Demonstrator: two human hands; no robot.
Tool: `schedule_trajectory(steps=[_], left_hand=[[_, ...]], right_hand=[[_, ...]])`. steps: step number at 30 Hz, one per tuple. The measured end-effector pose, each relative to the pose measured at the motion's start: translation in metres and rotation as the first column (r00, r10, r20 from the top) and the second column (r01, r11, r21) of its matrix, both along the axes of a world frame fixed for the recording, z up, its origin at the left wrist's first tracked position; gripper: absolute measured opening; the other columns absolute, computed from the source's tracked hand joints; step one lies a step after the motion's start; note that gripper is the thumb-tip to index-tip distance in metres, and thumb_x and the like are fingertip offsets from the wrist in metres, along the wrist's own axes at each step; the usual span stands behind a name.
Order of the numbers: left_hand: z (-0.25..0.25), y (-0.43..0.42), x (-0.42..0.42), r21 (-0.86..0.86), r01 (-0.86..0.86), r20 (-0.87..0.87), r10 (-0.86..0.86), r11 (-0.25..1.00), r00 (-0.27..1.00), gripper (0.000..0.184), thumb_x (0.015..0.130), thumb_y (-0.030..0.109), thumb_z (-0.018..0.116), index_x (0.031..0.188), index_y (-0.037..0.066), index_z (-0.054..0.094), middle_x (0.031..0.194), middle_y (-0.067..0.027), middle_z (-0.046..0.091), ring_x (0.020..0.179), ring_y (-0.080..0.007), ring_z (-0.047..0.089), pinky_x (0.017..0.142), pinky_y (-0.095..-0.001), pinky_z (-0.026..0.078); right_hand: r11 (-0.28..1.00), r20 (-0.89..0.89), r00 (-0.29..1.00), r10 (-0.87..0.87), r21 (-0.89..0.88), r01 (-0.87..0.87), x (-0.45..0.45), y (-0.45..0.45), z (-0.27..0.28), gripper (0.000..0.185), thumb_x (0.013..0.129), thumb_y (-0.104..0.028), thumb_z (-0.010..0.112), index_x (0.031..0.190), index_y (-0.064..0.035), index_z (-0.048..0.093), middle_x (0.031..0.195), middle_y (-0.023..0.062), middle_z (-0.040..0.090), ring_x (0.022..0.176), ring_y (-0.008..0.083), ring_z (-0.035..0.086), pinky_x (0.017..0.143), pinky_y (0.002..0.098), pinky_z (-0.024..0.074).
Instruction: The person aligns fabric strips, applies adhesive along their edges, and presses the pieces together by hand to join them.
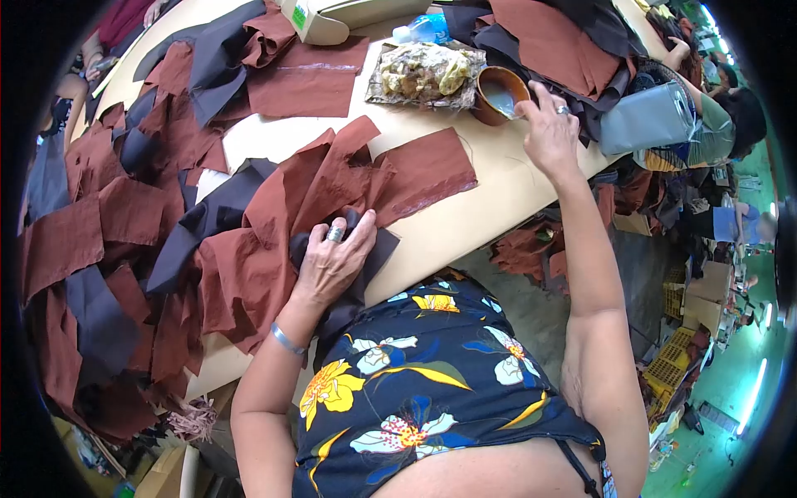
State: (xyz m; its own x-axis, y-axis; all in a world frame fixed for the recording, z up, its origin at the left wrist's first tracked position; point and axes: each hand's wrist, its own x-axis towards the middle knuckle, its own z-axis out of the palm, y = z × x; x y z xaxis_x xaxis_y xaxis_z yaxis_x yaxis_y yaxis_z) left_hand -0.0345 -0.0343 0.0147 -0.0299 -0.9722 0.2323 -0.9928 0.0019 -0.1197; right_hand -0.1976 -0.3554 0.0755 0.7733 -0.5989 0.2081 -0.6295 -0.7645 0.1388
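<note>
My left hand (336, 261), with a ring and a metal wristband, rests on bunched cloth. Its fingers are curled onto a dark cloth piece (378, 253) and the reddish-brown cloth (332, 187) beside it. My right hand (550, 133) is at the rim of a round brown bowl (484, 93) holding a whitish liquid. Its thumb touches or overlaps the near rim, and the fingers are apart, with nothing visible between them. Right of my left hand lies a flat reddish-brown cloth piece (436, 170) with a shiny, wet-looking strip along its lower edge.
A board with a lumpy yellowish-white mass (423, 73) stands beside the bowl, near a blue-labelled bottle (427, 29). Brown and dark cloth pieces (124, 212) cover the table's left side. More cloth (556, 46) and a grey plastic-covered item (647, 118) lie right. Other people sit nearby.
</note>
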Motion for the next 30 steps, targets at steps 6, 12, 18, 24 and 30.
schedule_trajectory(steps=[6,12,18,24,30], left_hand=[[0.004,-0.001,-0.001,0.064,-0.019,-0.02,0.02,0.998,1.0,0.04,0.079,0.014,0.05,0.118,0.01,0.058,0.133,-0.0014,0.047,0.094,-0.0214,0.052,0.076,-0.0334,0.043],[0.001,-0.003,-0.002,0.063,-0.041,-0.049,0.044,0.997,0.998,0.036,0.079,0.013,0.051,0.114,0.009,0.058,0.13,-0.0042,0.05,0.094,-0.0228,0.054,0.076,-0.0338,0.043],[0.009,0.003,0.004,0.032,-0.061,-0.153,0.065,0.998,0.986,0.03,0.079,0.011,0.051,0.108,0.008,0.057,0.128,-0.0059,0.051,0.096,-0.0254,0.055,0.082,-0.0366,0.044],[0.013,0.009,0.007,0.041,-0.024,-0.193,0.032,0.999,0.981,0.031,0.077,0.008,0.053,0.109,0.007,0.055,0.128,-0.0104,0.052,0.099,-0.0289,0.056,0.087,-0.0384,0.044],[0.015,0.014,0.011,0.057,-0.025,-0.335,0.043,0.998,0.941,0.028,0.076,0.006,0.055,0.104,0.004,0.055,0.127,-0.0141,0.052,0.103,-0.0318,0.056,0.092,-0.0415,0.043]], right_hand=[[0.975,0.024,0.978,0.205,0.077,-0.206,0.001,0.102,-0.019,0.034,0.067,-0.002,0.059,0.097,-0.0159,0.065,0.112,0.0062,0.054,0.105,0.0248,0.049,0.08,0.0438,0.0387],[0.733,0.193,0.972,0.131,0.641,-0.226,0.008,0.175,-0.056,0.048,0.072,-0.005,0.054,0.119,-0.0172,0.058,0.101,0.0065,0.053,0.095,0.0247,0.05,0.078,0.0426,0.0373],[0.958,-0.064,0.97,0.232,0.188,-0.217,0.012,0.194,-0.062,0.052,0.079,-0.012,0.051,0.128,0.0026,0.045,0.101,0.0092,0.053,0.097,0.0223,0.051,0.081,0.0426,0.0369],[0.946,-0.191,0.927,0.322,0.107,-0.307,0.011,0.198,-0.051,0.051,0.08,-0.016,0.049,0.126,0.0055,0.047,0.103,0.009,0.054,0.097,0.0185,0.052,0.086,0.0417,0.0355],[0.947,-0.245,0.919,0.31,-0.011,-0.322,0.007,0.175,-0.055,0.055,0.083,-0.019,0.048,0.137,-0.0112,0.04,0.104,0.0052,0.047,0.101,0.0173,0.046,0.086,0.0427,0.0342]])
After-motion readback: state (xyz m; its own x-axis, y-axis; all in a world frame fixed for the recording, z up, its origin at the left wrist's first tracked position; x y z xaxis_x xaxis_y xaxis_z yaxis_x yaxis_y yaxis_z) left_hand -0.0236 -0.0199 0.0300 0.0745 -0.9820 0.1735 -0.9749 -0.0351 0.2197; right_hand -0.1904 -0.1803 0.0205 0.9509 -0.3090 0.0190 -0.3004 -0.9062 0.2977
